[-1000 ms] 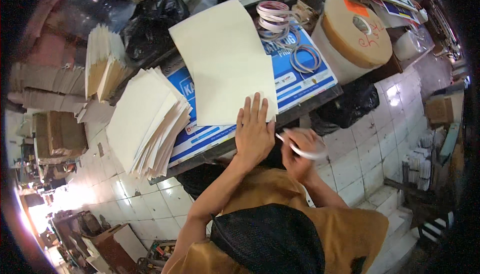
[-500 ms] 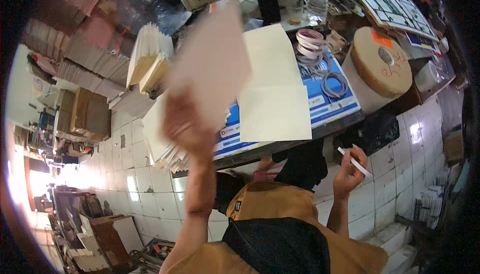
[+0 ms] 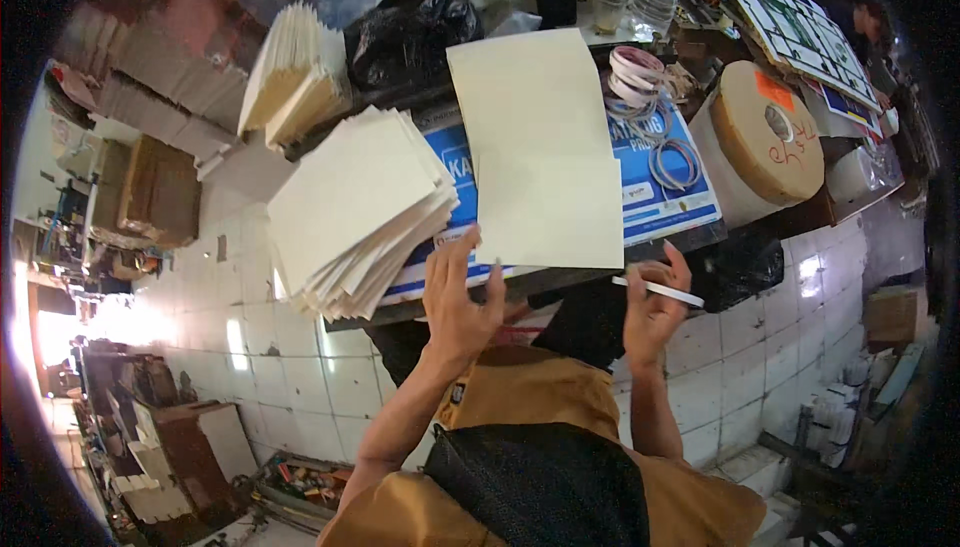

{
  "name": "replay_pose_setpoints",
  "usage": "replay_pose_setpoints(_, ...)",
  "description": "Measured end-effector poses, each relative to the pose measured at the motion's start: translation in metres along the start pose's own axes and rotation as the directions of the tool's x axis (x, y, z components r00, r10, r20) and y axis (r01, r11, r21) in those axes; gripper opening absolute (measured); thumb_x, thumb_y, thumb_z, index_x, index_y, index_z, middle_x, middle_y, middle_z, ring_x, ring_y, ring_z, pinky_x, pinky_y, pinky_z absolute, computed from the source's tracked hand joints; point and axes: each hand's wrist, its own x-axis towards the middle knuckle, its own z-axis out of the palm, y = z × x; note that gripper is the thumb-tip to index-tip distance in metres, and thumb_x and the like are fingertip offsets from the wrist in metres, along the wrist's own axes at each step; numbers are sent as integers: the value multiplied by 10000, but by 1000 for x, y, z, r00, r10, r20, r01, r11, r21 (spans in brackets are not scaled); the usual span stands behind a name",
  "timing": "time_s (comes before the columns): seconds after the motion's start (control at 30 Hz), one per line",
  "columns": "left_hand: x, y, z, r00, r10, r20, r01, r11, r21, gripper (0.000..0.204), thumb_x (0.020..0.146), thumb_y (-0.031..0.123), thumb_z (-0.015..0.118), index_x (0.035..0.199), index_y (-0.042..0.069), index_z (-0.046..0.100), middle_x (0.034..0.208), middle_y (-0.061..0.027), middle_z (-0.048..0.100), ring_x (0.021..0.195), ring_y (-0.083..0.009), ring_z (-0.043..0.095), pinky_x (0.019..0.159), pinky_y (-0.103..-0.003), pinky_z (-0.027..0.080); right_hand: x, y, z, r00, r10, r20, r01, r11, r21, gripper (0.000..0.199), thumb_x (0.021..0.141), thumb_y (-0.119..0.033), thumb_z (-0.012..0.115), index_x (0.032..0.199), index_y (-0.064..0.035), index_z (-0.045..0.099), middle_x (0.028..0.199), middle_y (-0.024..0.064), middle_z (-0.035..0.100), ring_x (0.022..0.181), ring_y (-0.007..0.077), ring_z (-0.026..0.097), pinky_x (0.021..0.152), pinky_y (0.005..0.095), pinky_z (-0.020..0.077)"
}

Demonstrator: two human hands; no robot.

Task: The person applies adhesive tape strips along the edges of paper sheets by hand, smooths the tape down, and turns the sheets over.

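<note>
Two overlapping cream paper sheets (image 3: 550, 212) lie at the table's front, one extending farther back than the other. My left hand (image 3: 462, 297) is at their near left corner, thumb and fingers apart, with nothing held. Just off the near right corner, my right hand (image 3: 655, 319) grips a thin white flat stick (image 3: 680, 295) between thumb and fingers. Left of the sheets rests a fanned, uneven stack of cream paper (image 3: 350, 192). Beneath the sheets is a blue printed board (image 3: 665, 212).
Rolls of narrow tape (image 3: 635, 77) and loose rings (image 3: 675, 165) sit right of the sheets. Beyond them stands a large roll (image 3: 765, 132). A black plastic bag (image 3: 410, 37), folded paper bundles (image 3: 300, 77) and a bottle (image 3: 655, 7) are farther back.
My left hand has let go of the sheet it carried over the left stack and moved right to the sheets' near corner. My right hand, with the stick, has come left toward the table edge.
</note>
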Motion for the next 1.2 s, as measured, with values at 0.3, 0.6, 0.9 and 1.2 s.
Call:
replay_pose_setpoints(0.3,-65,1,38,978,-143,155,144,990,3,793,879,92,738,1531,-64,314,1561,-287,407,1271,-433,581,1168,-533,342,-11,6,74,946,-143,291,251,891,-378,551,916,-83,751,1419,-10,538,876,60,731,876,199,691,906,377,439)
replay_pose_setpoints(0.6,-76,-17,51,999,-41,36,41,999,-13,859,776,-6,750,1506,-88,305,1528,-218,476,1360,-459,476,1140,-545,342,-30,10,105,920,-106,377,248,903,-351,574,884,-66,760,1419,-58,554,882,38,725,852,201,673,883,399,397)
replay_pose_setpoints(0.9,-84,-27,56,998,33,-45,-34,999,-7,930,731,-28,768,1518,-57,273,1465,-190,549,1317,-417,545,1089,-509,377,-31,12,110,901,-151,408,330,848,-414,553,879,-57,755,1399,-74,568,848,16,681,850,206,646,867,411,399)
replay_pose_setpoints(1.2,-82,-24,57,997,73,12,-74,985,155,750,809,182,766,1451,-27,441,1418,-131,582,1355,-347,526,1084,-481,362,-9,-18,94,848,60,527,248,834,-493,511,925,-150,732,1394,-24,573,890,78,721,855,265,664,998,425,446)
